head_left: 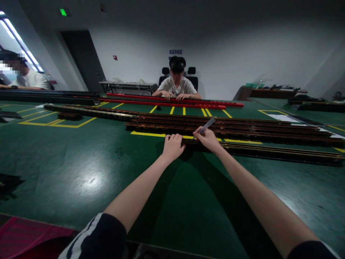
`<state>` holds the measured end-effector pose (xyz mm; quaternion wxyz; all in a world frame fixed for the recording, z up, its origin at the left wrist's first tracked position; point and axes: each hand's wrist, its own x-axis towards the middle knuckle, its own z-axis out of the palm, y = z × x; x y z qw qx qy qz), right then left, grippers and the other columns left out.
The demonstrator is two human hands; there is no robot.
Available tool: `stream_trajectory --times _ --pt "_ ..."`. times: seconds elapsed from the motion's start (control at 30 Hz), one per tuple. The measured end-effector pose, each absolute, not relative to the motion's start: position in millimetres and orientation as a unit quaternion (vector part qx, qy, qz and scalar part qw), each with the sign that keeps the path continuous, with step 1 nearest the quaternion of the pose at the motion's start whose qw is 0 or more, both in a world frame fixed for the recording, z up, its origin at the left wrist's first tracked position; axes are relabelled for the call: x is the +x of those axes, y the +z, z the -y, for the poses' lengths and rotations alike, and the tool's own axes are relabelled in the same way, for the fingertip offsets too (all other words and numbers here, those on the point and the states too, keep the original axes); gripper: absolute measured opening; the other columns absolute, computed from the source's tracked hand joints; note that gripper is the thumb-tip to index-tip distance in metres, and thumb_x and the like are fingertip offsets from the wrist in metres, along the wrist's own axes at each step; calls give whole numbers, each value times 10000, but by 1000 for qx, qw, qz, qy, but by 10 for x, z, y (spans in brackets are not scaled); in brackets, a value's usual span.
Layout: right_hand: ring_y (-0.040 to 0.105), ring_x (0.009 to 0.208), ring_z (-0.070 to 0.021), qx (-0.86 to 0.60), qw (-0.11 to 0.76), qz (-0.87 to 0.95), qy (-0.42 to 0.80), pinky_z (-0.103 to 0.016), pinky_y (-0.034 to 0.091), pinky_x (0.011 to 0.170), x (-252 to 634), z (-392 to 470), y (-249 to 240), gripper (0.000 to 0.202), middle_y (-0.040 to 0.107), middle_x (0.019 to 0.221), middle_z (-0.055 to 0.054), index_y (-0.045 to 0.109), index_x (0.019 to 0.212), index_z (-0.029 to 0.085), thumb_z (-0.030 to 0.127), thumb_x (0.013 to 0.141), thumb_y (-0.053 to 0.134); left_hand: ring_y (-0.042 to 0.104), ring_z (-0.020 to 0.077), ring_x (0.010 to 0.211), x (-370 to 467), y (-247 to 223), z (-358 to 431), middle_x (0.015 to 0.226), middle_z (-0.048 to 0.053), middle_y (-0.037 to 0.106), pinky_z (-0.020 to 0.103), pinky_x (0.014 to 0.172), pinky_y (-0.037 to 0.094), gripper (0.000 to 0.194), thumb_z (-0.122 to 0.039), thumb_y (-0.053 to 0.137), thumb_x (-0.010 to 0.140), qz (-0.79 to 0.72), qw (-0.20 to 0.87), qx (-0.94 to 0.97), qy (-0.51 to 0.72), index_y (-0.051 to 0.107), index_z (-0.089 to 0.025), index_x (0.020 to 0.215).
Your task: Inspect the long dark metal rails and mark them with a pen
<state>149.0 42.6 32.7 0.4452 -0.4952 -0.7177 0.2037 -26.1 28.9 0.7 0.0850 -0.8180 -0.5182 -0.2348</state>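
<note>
A long dark rail (pixel 269 151) with thin gold-coloured edges lies crosswise in front of me. Curled over its left end, my left hand (pixel 174 146) is closed on it, the thumb low on the near side. My right hand (pixel 206 139) pinches a slim, translucent pen (pixel 208 124), its upper end slanting up to the right. The pen's tip points down at the rail near my left fingers; whether it touches cannot be told. Just beyond lies a bundle of similar dark rails (pixel 229 126) with reddish stripes.
Yellow tape lines (pixel 148 134) mark the green table (pixel 94 154). Across it a co-worker (pixel 177 84) has both hands on red rails (pixel 188 103). Another person (pixel 29 77) sits far left by black rails (pixel 48 97). A dark part (pixel 9 183) lies at the near left.
</note>
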Motion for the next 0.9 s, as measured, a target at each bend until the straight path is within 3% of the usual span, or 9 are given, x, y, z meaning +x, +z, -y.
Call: stream_trajectory --times 0.37,0.9 --pt "629 600 -179 -491 445 723 197 -291 467 623 1494 -432 313 172 643 592 -14 560 682 206 338 790 576 552 241 1089 -259 16 -267 1161 76 647 422 979 356 336 -162 416 869 514 94 -821 -229 586 -206 1156" --pt "625 581 -178 -508 448 710 192 -291 470 620 1491 -396 362 156 631 571 -11 547 677 206 317 785 572 552 221 1134 -261 39 -255 1201 79 642 417 1020 347 453 -22 391 799 516 73 -822 -231 580 -160 1187"
